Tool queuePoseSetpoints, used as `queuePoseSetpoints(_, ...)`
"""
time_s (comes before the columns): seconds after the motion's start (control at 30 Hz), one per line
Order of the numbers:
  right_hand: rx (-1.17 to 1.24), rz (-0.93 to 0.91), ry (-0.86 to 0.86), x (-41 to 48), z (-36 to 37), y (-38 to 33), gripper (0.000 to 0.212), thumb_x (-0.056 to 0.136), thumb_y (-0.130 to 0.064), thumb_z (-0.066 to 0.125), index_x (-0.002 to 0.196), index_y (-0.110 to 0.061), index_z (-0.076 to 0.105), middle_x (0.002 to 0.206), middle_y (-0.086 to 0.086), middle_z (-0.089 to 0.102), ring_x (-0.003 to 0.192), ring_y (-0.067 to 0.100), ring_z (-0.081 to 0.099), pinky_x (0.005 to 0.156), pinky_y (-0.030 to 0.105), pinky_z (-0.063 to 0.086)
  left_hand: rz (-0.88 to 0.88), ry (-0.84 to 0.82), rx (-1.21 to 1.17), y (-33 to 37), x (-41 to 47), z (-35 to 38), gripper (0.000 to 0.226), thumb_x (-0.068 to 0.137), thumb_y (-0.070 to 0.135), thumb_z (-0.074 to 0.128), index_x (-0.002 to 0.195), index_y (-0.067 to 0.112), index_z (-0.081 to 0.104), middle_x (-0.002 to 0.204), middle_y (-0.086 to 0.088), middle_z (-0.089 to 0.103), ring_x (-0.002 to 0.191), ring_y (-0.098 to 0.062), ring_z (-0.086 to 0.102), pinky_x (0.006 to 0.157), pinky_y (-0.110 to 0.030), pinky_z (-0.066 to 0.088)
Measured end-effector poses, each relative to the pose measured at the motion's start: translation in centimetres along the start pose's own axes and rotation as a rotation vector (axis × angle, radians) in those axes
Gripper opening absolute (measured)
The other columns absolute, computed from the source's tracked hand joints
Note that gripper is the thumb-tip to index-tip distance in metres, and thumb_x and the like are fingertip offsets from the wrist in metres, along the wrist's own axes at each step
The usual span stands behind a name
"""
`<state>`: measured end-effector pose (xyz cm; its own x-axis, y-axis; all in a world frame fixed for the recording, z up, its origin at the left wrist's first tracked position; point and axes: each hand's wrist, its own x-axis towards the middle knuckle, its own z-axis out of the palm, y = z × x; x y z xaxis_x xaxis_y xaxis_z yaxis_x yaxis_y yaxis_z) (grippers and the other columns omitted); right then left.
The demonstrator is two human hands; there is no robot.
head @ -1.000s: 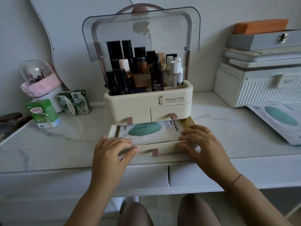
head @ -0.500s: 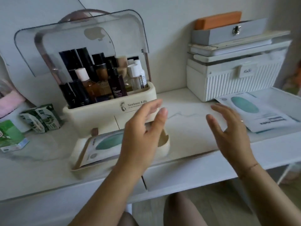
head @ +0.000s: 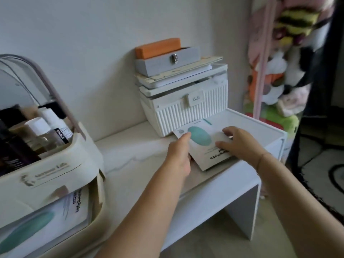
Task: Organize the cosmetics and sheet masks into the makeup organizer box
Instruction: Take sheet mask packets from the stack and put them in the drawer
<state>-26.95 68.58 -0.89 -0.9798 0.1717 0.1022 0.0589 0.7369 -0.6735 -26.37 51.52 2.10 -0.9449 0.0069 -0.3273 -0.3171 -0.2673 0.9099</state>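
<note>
The person's left hand (head: 179, 153) and right hand (head: 240, 144) are bare, and both forearms (head: 149, 205) are uncovered from the wrists back to the lower edge of the view. Behind the right hand's fingers, at the wrist, sits a thin dark cord bracelet (head: 259, 162), a single narrow strand across the arm; blur hides any finer detail.
</note>
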Motion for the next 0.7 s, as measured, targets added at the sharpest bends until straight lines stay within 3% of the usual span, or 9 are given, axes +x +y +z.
queuePoseSetpoints(0.17,0.192,0.032,-0.078,-0.2,-0.7,0.0,0.073,0.072,-0.023,0.080,0.135,-0.013,0.046,0.119,0.011,0.060,0.096,0.023,0.058,0.077,0.027,0.047,-0.111,0.106,-0.051,1.2,0.8,-0.4,0.011,0.089,0.014,0.059,0.080,0.009,0.053,0.070,-0.007,0.061,0.040,-0.013,0.060,0.040,-0.019,0.047)
queuePoseSetpoints(0.23,0.261,0.050,-0.145,-0.5,-1.3,-0.4,0.078,0.072,-0.018,0.080,0.139,-0.014,0.041,0.112,0.009,0.062,0.088,0.024,0.061,0.069,0.027,0.050,-0.131,0.092,0.025,1.3,1.1,-0.4,0.009,0.086,0.012,0.062,0.080,0.008,0.056,0.070,-0.007,0.061,0.053,-0.019,0.062,0.055,-0.025,0.053)
queuePoseSetpoints(0.3,0.359,0.059,-0.201,-0.9,-1.3,-0.9,0.080,0.073,-0.010,0.078,0.141,-0.015,0.037,0.107,0.011,0.065,0.088,0.027,0.065,0.076,0.036,0.055,-0.107,0.055,0.079,1.2,1.0,-0.3,0.007,0.088,0.010,0.063,0.094,0.007,0.065,0.080,-0.010,0.066,0.073,-0.024,0.063,0.077,-0.034,0.054)
queuePoseSetpoints(0.43,0.665,-0.006,-0.234,-2.1,-0.5,-2.0,0.047,0.078,0.003,0.069,0.122,-0.009,0.056,0.098,0.013,0.069,0.077,0.023,0.068,0.069,0.034,0.059,0.063,0.023,0.073,0.2,0.7,-1.2,0.052,0.091,0.013,0.062,0.138,0.009,0.042,0.103,0.000,0.063,0.087,-0.012,0.063,0.071,-0.020,0.050)
queuePoseSetpoints(0.47,0.743,-0.030,-0.222,-2.3,-0.3,-2.3,0.037,0.081,0.002,0.067,0.115,-0.008,0.059,0.095,0.012,0.069,0.073,0.021,0.068,0.066,0.032,0.059,0.130,0.012,0.084,0.0,0.6,-1.5,0.062,0.091,0.016,0.063,0.145,0.011,0.031,0.108,0.006,0.059,0.086,-0.002,0.062,0.065,-0.013,0.032)
queuePoseSetpoints(0.5,0.800,-0.051,-0.194,-2.3,-0.2,-2.7,0.030,0.083,-0.001,0.066,0.112,-0.008,0.059,0.093,0.010,0.069,0.072,0.018,0.067,0.064,0.030,0.059,0.211,0.000,0.094,0.0,0.4,-1.8,0.065,0.091,0.017,0.063,0.146,0.011,0.028,0.112,0.009,0.058,0.081,0.005,0.062,0.059,-0.019,0.052)
queuePoseSetpoints(0.53,0.844,-0.075,-0.161,-2.2,-0.1,-3.1,0.026,0.085,-0.004,0.065,0.110,-0.010,0.059,0.093,0.008,0.068,0.072,0.017,0.067,0.063,0.029,0.058,0.294,-0.007,0.108,0.1,0.3,-2.1,0.059,0.090,0.017,0.064,0.142,0.012,0.035,0.116,0.010,0.061,0.081,0.007,0.062,0.067,-0.005,0.045)
queuePoseSetpoints(0.63,0.950,-0.199,-0.086,-1.8,0.4,-4.6,0.020,0.089,-0.006,0.061,0.106,-0.015,0.057,0.093,0.009,0.066,0.075,0.019,0.066,0.062,0.032,0.057,0.494,-0.056,0.102,1.3,-0.1,-3.1,0.016,0.089,0.015,0.065,0.104,0.015,0.058,0.104,-0.001,0.074,0.093,-0.010,0.070,0.077,-0.020,0.052)
queuePoseSetpoints(0.7,0.986,-0.283,-0.073,-1.8,1.1,-5.1,0.022,0.089,-0.006,0.061,0.109,-0.014,0.055,0.095,0.009,0.067,0.080,0.020,0.066,0.067,0.036,0.057,0.557,-0.068,0.103,1.8,-0.2,-3.9,0.020,0.086,0.022,0.067,0.102,0.013,0.058,0.103,-0.003,0.074,0.099,-0.014,0.069,0.085,-0.029,0.053)
